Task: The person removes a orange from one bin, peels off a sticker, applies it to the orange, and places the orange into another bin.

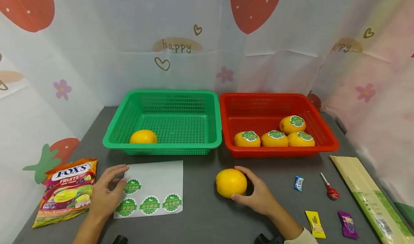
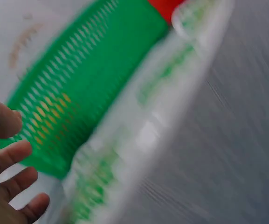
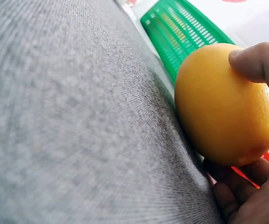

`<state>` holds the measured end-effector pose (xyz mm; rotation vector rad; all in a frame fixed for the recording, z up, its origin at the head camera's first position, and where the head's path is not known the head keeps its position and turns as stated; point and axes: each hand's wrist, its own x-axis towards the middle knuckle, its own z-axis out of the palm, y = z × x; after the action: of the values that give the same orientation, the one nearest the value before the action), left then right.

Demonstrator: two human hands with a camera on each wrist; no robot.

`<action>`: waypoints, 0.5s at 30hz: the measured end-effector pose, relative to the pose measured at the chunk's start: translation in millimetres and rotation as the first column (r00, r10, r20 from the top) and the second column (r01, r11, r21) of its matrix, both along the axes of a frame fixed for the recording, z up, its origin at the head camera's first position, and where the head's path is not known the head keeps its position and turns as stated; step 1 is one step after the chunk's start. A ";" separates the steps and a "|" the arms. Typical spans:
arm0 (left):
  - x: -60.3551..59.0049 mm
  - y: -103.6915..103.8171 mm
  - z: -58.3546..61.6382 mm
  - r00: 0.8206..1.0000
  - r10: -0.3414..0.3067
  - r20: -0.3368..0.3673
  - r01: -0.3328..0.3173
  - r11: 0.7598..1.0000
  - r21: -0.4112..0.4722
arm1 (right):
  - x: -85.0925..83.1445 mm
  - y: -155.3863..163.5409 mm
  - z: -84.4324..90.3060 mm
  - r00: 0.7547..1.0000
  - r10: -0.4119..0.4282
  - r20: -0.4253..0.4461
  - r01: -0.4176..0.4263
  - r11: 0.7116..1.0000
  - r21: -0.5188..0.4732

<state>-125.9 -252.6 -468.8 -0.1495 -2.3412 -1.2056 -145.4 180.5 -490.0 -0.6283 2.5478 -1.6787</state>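
Note:
My right hand grips a plain yellow lemon low over the grey table, thumb on its near side and fingers on the far side. In the right wrist view the bare lemon shows no label, with the thumb pressed on it. At the left edge of a white sticker sheet my left hand hovers, thumb and fingers apart. Several round green-and-white stickers remain on the sheet. The left wrist view is blurred, but the spread fingers hold nothing.
Behind the sheet stands a green basket with one plain lemon. Beside it, a red basket holds several stickered lemons. A FOX'S candy bag lies left; small candies, a lollipop and a long packet lie right.

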 end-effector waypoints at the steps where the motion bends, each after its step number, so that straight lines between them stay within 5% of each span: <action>1: 0.1 0.2 -5.8 0.999 0.022 0.024 -0.021 0.999 -0.026 | 0.6 0.5 0.4 1.000 0.001 0.002 -0.001 1.000 0.006; 10: -0.2 -0.9 -20.0 0.981 0.040 0.192 0.008 0.970 -0.245 | 2.0 3.0 0.9 1.000 0.022 0.011 -0.022 1.000 0.013; 15: -2.6 2.7 -21.3 0.986 0.043 0.161 0.000 0.967 -0.254 | 1.2 5.3 1.4 0.999 0.027 0.017 -0.027 1.000 0.004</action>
<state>-128.5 -249.9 -490.0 -0.1139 -2.6300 -0.9349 -144.3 185.9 -488.6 -0.6419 2.5189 -1.6628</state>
